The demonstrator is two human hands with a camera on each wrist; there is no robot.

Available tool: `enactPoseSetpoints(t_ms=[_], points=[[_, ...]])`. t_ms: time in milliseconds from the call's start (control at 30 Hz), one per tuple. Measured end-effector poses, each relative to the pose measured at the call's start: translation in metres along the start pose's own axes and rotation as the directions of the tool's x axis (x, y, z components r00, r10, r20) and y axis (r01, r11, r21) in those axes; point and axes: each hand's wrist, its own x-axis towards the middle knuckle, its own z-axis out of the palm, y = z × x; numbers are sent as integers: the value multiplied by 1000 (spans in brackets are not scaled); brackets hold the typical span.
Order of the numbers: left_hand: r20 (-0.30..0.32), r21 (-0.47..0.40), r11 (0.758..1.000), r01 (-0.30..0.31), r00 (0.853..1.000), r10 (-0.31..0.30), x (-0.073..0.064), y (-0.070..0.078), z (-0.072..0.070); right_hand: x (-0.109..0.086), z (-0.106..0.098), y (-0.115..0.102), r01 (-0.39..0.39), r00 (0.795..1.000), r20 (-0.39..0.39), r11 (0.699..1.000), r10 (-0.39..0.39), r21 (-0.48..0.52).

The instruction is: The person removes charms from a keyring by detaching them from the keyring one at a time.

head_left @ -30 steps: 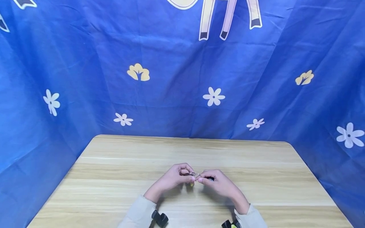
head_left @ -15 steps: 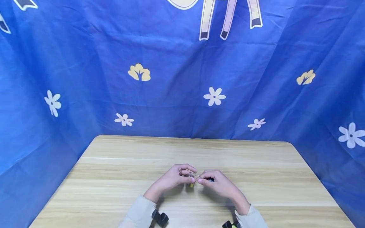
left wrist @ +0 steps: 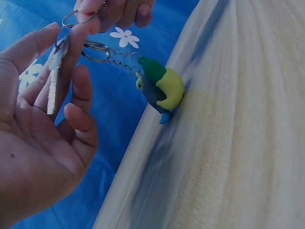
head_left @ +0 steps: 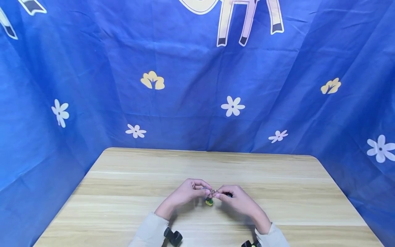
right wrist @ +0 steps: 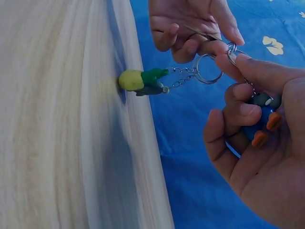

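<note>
My left hand (head_left: 186, 192) holds a silver key (left wrist: 55, 78) between thumb and index finger, its blade lying along the fingers in the left wrist view. My right hand (head_left: 237, 199) pinches a split ring (right wrist: 232, 56) close to the key's head, fingertips of both hands nearly meeting. Against the right palm lies a blue penguin-like charm (right wrist: 261, 114) with orange feet, on a short chain. Another pair of rings (right wrist: 208, 70) sits beside the left fingers. From it, on two chains, hangs a yellow, green and grey-blue charm (left wrist: 164, 86), low over the table.
The wood-grain table (head_left: 129, 212) extends around both hands. A blue patterned cloth (head_left: 191, 120) rises behind it and along both sides. Each wrist carries a black camera mount (head_left: 172, 236) on a light sleeve.
The left fingers have shifted a little at the rings, and the yellow and green charm now shows more fully below them. The right hand keeps its pinch. The head view has tilted slightly upward.
</note>
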Motion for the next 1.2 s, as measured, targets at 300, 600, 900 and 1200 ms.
enactPoseSetpoints(t_ms=[300,600,900,1200], points=[[26,7,1000,-7,1000,7,0,2,2,-2,-1,-1,-29,1000,7,1000,29,2],[25,-53,998,26,999,-25,0,0,3,-2,3,1,-30,1000,9,999,30,-38],[69,-30,999,40,997,-38,-1,-2,0,-1,3,-3,-32,999,4,998,32,-50],[87,-8,999,42,995,-41,0,-2,3,-2,1,-1,-46,999,-8,999,45,-20]])
